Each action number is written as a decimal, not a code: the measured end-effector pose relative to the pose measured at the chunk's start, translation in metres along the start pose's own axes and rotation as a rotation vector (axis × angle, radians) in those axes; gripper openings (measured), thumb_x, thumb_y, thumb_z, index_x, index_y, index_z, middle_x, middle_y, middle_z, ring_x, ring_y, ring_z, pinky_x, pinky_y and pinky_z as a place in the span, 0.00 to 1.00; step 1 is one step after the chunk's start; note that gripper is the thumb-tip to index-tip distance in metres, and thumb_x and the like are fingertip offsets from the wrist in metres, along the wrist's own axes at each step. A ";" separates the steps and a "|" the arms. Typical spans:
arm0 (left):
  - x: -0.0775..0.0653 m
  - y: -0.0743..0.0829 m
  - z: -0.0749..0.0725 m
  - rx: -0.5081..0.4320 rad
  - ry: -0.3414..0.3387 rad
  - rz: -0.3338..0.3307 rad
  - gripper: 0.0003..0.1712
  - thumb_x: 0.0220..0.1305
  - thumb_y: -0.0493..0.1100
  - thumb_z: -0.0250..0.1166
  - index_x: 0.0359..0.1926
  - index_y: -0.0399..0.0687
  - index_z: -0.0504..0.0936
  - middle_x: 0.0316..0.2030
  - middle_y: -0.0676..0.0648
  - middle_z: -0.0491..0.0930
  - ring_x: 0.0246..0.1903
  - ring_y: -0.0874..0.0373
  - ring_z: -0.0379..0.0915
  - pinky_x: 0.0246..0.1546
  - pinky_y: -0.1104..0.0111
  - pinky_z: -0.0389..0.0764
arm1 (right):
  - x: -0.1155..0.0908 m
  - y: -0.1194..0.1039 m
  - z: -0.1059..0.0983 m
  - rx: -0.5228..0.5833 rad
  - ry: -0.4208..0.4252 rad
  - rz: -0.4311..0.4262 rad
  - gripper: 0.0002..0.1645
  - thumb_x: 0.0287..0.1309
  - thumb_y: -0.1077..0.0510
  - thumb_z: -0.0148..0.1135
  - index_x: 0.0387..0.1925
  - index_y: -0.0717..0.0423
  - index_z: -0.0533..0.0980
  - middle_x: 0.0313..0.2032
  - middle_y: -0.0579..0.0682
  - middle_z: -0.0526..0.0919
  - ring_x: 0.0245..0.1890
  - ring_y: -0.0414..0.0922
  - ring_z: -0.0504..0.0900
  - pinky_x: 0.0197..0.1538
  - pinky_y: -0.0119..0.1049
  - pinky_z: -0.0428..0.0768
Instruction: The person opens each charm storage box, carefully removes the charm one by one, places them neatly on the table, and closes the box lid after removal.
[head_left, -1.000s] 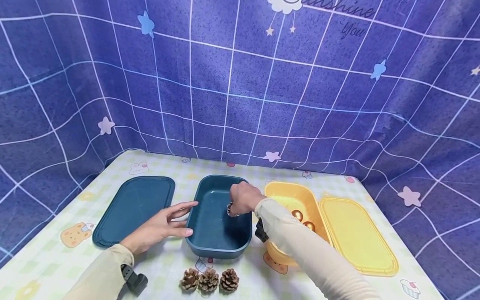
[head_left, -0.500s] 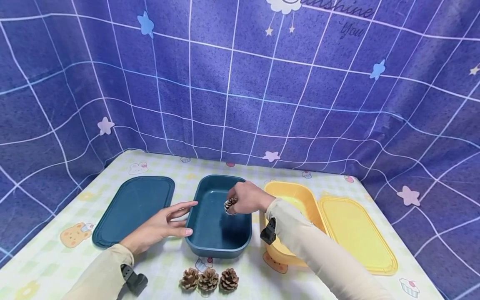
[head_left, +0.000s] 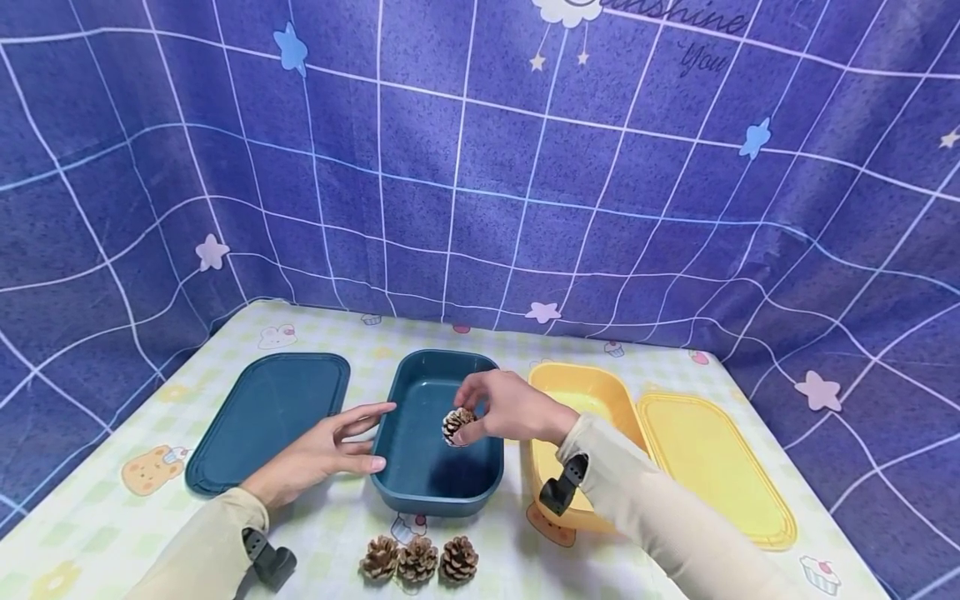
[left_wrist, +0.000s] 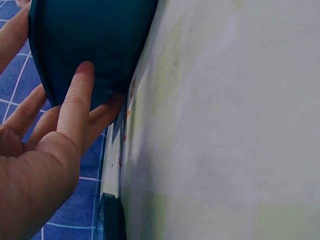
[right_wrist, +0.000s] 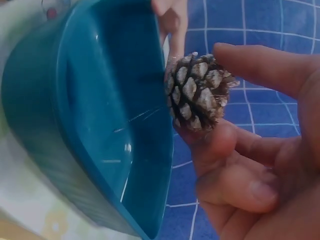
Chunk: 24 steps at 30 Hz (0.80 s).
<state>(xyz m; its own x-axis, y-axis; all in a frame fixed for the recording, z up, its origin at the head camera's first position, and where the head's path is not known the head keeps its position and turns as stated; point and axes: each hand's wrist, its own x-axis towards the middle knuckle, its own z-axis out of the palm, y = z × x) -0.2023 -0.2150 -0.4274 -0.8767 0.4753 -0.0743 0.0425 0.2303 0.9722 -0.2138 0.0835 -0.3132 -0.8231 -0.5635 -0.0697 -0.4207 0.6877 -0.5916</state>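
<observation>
In the head view my right hand [head_left: 510, 406] pinches a pine cone [head_left: 458, 426] between thumb and fingertips, over the right side of a deep dark teal box [head_left: 437, 505]. The right wrist view shows the pine cone [right_wrist: 197, 93] up close, its scales pale-tipped, with the box [right_wrist: 60, 110] beside it. My left hand [head_left: 330, 450] lies against the box's left wall, its fingers extended and spread. Seen from the left wrist, one finger of the left hand [left_wrist: 65, 125] rests along the box's outer wall [left_wrist: 95, 40].
Several more things stand around: three pine cones [head_left: 417, 559] in a row in front, a flat teal lid [head_left: 270, 417] at left, a yellow box [head_left: 585, 383] partly hidden under my right forearm, and a yellow lid [head_left: 716, 471] at far right. A checked cloth [head_left: 315, 550] covers the table.
My right hand has risen and drawn back a little towards me inside the teal box's outline, bringing the pine cone into fuller view. The left hand stays still.
</observation>
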 end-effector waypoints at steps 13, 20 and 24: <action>-0.001 0.001 0.001 0.000 0.010 -0.019 0.47 0.62 0.45 0.72 0.77 0.59 0.59 0.79 0.40 0.51 0.73 0.27 0.55 0.72 0.43 0.69 | -0.030 0.007 0.000 0.258 -0.058 -0.020 0.24 0.54 0.57 0.74 0.54 0.53 0.83 0.50 0.49 0.87 0.31 0.39 0.81 0.36 0.30 0.81; -0.001 0.002 0.001 0.000 0.015 -0.016 0.46 0.62 0.44 0.71 0.77 0.58 0.59 0.79 0.40 0.50 0.73 0.27 0.54 0.72 0.42 0.68 | -0.052 0.009 0.002 0.368 -0.062 -0.026 0.25 0.56 0.58 0.71 0.57 0.52 0.81 0.48 0.52 0.87 0.30 0.37 0.82 0.32 0.28 0.80; -0.002 0.002 0.001 -0.002 0.010 -0.016 0.47 0.61 0.45 0.72 0.77 0.59 0.59 0.79 0.40 0.50 0.73 0.26 0.54 0.72 0.43 0.68 | -0.062 0.008 0.006 0.385 -0.048 -0.044 0.24 0.55 0.58 0.72 0.55 0.53 0.81 0.41 0.50 0.85 0.25 0.37 0.77 0.29 0.26 0.76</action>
<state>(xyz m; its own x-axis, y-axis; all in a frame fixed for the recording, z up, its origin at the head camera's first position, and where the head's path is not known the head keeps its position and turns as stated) -0.2004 -0.2142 -0.4251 -0.8821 0.4628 -0.0879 0.0270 0.2359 0.9714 -0.1640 0.1218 -0.3184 -0.7850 -0.6156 -0.0700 -0.2733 0.4454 -0.8526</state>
